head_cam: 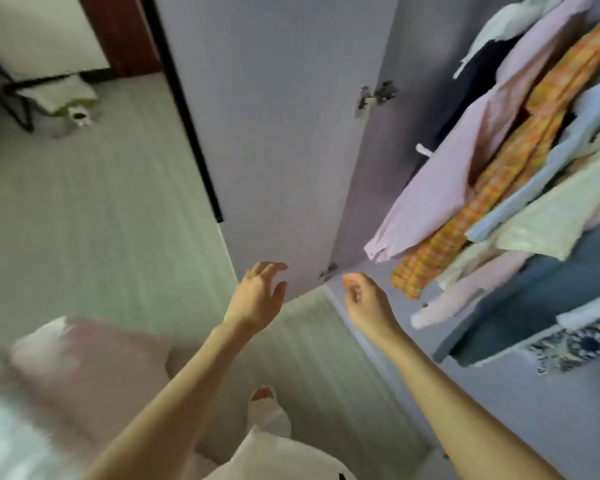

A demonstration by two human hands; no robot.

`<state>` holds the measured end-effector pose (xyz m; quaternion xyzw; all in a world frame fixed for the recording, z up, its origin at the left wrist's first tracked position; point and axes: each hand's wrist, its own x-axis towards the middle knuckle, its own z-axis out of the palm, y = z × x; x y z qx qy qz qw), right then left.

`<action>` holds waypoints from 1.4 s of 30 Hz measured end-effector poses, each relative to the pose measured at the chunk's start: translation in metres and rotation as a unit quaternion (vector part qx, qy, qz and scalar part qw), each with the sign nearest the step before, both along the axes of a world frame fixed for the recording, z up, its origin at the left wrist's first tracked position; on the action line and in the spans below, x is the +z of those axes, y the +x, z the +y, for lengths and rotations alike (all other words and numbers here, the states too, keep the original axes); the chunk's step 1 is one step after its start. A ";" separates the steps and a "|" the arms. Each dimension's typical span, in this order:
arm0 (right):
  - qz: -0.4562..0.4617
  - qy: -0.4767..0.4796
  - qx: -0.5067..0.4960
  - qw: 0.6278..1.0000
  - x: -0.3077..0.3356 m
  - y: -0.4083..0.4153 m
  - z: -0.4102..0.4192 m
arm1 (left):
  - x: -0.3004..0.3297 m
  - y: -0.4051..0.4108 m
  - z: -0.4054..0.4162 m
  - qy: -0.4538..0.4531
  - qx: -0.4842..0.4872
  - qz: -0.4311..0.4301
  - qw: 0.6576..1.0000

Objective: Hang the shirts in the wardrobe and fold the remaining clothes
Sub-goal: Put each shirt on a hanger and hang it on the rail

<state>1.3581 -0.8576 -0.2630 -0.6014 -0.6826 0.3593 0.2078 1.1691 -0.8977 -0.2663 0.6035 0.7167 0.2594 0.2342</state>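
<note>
Two bare forearms reach forward over the pale floor (94,237). Nearest, at lower left, lies a blurred pink cushion (94,368). Farther out, the left hand (260,296) hangs with fingers loosely spread, holding nothing, just before the open wardrobe door (274,133). Beside it, the right hand (364,299) has fingers loosely curled, also empty. Beyond, inside the wardrobe (378,188), shirts hang in a row: a pink shirt (440,188), an orange checked shirt (499,174), a light blue shirt (541,174).
</note>
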 end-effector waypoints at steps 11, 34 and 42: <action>-0.002 -0.087 0.427 0.900 -0.038 -0.290 -0.186 | -0.023 -0.186 -0.337 -0.056 0.486 -0.015 0.872; -0.161 -0.181 0.681 0.691 -0.196 -0.582 -0.515 | -0.231 -0.480 -0.737 -0.316 0.692 0.049 0.647; -0.063 -0.469 0.456 0.754 -0.185 -0.607 -0.518 | -0.180 -0.437 -0.674 0.101 0.667 0.029 0.738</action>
